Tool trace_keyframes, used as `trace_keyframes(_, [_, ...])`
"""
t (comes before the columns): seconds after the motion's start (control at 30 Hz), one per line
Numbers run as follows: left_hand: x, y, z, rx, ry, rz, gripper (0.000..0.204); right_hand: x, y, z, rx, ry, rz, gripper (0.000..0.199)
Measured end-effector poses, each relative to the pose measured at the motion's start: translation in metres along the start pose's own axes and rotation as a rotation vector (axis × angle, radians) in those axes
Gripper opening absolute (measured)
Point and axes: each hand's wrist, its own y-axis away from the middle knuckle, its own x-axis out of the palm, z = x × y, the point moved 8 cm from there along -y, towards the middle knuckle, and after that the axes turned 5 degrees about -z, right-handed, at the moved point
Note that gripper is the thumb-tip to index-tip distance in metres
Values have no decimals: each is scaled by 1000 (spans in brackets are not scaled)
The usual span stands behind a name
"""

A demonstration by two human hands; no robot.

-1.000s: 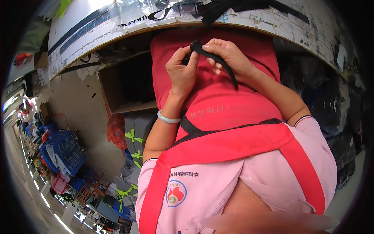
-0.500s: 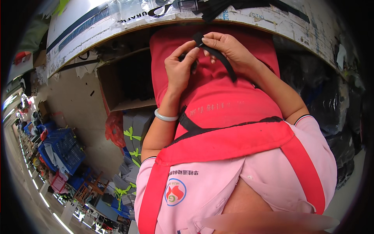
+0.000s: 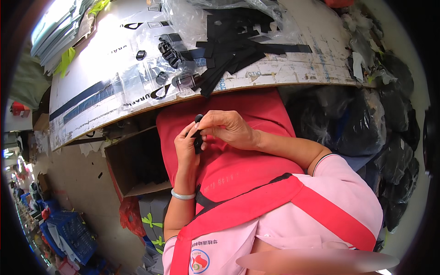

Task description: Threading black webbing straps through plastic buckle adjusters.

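Note:
Above my red apron [image 3: 247,160], both hands meet at a short black strap [image 3: 198,118]. My left hand [image 3: 187,145] pinches it from the left, fingers pointing up, with a dark part showing against the palm. From the right, my right hand [image 3: 231,129] grips the strap between thumb and fingertips, with the knuckles bent. Fingers cover most of the strap, so I cannot see whether a buckle is on it.
On the table [image 3: 298,68] ahead lie a pile of black strap pieces [image 3: 238,57], black plastic buckles [image 3: 169,52] and clear plastic bags. A cardboard box [image 3: 137,158] stands below at left. Dark plastic bags [image 3: 364,126] crowd the right. Grey stacked pieces rise at far left.
The view has tipped up, showing more of the table top. My right hand has turned over, its knuckles now facing up; the strap's hanging tail no longer shows.

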Motion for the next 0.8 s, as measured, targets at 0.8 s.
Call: trace_keyframes(0.8, [5,11,-27,405,-185,-140,19,-19,25,-79,710,-226,-160,17])
